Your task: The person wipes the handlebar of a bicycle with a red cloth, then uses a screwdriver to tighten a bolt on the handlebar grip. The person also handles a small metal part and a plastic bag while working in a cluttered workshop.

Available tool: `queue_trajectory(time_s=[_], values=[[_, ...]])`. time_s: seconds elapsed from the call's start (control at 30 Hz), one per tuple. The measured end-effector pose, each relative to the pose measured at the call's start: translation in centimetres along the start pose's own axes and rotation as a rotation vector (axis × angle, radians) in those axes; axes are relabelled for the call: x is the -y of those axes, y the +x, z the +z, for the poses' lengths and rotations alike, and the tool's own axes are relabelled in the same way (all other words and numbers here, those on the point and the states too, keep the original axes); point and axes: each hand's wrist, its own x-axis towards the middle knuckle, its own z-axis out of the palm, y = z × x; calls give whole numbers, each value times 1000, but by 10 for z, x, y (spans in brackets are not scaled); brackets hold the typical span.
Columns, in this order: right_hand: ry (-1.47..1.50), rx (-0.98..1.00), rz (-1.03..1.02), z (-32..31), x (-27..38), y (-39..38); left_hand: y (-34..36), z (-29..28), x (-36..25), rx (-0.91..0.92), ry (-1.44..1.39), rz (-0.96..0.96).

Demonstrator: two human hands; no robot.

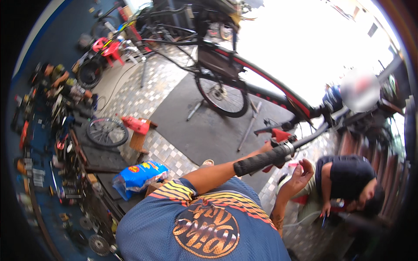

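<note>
A bicycle handlebar with a black ribbed rubber grip (pixel 259 162) crosses in front of me. My left hand (pixel 266 148) reaches behind this grip, closed on a bright red rag (pixel 281 135) that bunches around the bar and brake lever. The grip hides most of its fingers. Just right of the bar, my right hand (pixel 300 175) is raised, apart from the grip, fingers loosely bent and spread, with nothing clear in it. The black and red bicycle frame (pixel 278 82) runs away from the handlebar toward the rear wheel (pixel 222 95).
A person in a dark shirt (pixel 350 178) bends low at my right. Another person (pixel 61 80) sits far left among bike parts. Near my left lie a blue plastic bag (pixel 140 176), a loose wheel (pixel 107 132) and a red container (pixel 135 125). Metal stand legs (pixel 249 127) rest on the grey mat (pixel 183 117).
</note>
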Motion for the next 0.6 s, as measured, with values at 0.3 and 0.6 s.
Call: queue_trajectory(time_s=[0.3, 0.6], values=[[-156, 499, 40, -7, 122, -35, 17, -62, 97, 47, 172, -126], [325, 131, 859, 10, 159, -42, 71, -32, 43, 442, 1469, 323]])
